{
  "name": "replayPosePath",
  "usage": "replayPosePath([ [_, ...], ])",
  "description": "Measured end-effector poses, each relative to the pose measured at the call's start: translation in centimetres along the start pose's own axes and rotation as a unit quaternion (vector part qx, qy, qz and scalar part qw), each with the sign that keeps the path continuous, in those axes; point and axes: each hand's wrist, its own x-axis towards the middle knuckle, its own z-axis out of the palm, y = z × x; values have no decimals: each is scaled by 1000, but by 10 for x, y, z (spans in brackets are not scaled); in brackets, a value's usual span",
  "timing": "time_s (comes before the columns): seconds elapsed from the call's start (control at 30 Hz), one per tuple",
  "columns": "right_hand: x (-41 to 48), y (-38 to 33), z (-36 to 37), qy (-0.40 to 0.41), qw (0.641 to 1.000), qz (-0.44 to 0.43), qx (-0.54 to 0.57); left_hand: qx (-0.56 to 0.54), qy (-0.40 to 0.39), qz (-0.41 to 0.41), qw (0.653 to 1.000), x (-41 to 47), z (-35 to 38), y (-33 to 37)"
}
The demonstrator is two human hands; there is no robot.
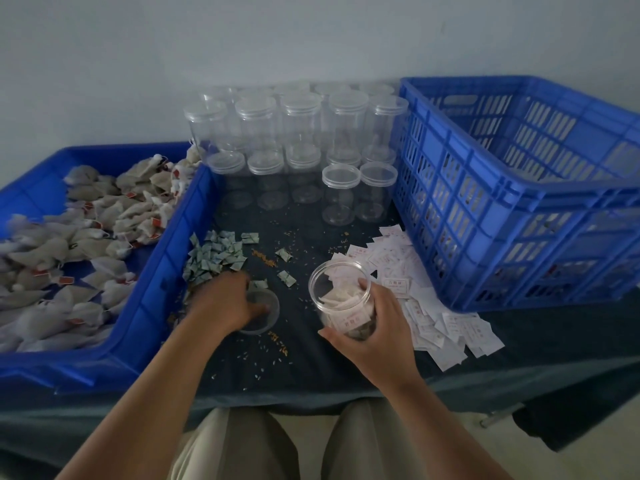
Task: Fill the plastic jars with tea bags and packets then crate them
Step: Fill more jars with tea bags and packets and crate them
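nearest, above the lap, both forearms reach onto the dark worktop (304, 358). right grip (374, 327) is wrapped round an open plastic jar (337, 292), held tilted w/ its mouth up and away. white packets show inside it, over what look like tea bags. left grip (225, 303) sits over a clear lid (268, 323) lying flat on the worktop just left of the jar. it's motion-blurred, so can't tell if the fingers pinch the lid or only touch it.

step in hand, i'd say: capping. to do it well, stand the jar upright first so nothing slides out. tuck packet corners below the rim (a trapped corner would stop the lid seating). take the lid by its edge, set it square on the mouth, then press or turn. the right grip should steady the body w/o squashing it, as the thin plastic prob flexes.

just beyond: green packets (214, 254) heaped left, white packets (446, 327) spread right, loose grains (265, 258) between. far left, a blue bin (156, 289) of tea bags (86, 237). at the back, rows of capped empty jars (301, 126). back right, the blue crate (519, 188), where the jar goes once shut.
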Motion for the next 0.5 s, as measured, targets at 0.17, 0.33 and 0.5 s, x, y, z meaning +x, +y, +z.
replayPosePath([
  [0.17, 0, -1, -1, -12, 1000, -2, -5, -56, 23, 4, 998, -3, 3, -1],
  [0.33, 1, 1, -1, -23, 1000, -4, 0, -165, 21, 7, 986, -4, -7, -1],
  [0.5, 2, 0, -1, -62, 998, -13, 22, -383, 50, 109, 916, -26, -26, 19],
])
